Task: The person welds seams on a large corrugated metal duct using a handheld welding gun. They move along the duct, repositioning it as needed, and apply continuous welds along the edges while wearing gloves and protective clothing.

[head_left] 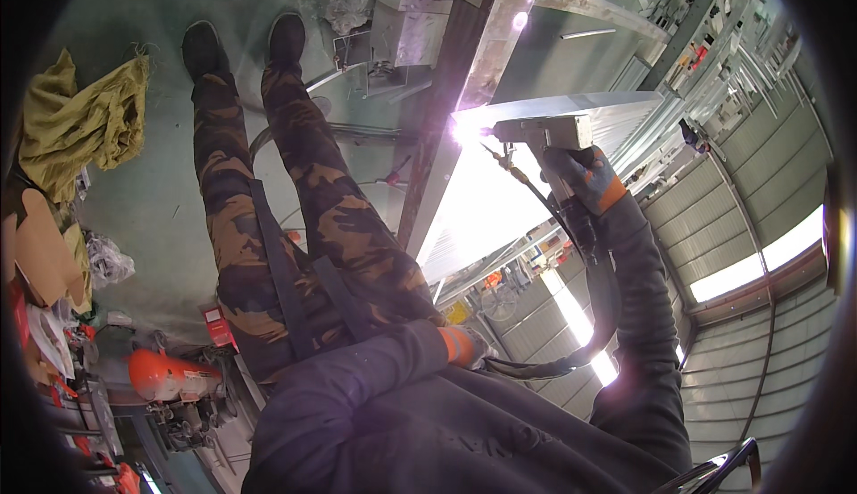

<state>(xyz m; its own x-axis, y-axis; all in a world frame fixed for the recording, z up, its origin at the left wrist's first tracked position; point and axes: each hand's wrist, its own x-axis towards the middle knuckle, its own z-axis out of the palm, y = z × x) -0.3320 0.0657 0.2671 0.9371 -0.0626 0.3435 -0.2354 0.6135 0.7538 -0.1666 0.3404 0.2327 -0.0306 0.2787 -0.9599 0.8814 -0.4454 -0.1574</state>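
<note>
Torch [541, 130]: held level at upper right, its tip set in a brilliant glare [466, 128] beside a long metal beam [500, 39].
Right hand [580, 175]: gloved, wrapped around the torch's handle.
Left hand [475, 348]: gloved, placed near the waist beside a dark hose [611, 311]; whether the hose is gripped cannot be told.
Floor [170, 253]: olive cloth [85, 124] heaped at far left, red-orange tank [170, 375] seen below.

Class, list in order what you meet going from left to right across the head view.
Olive cloth, left shoe, right shoe, left hand, right hand gripping the welding torch, wide bright window strip.
</note>
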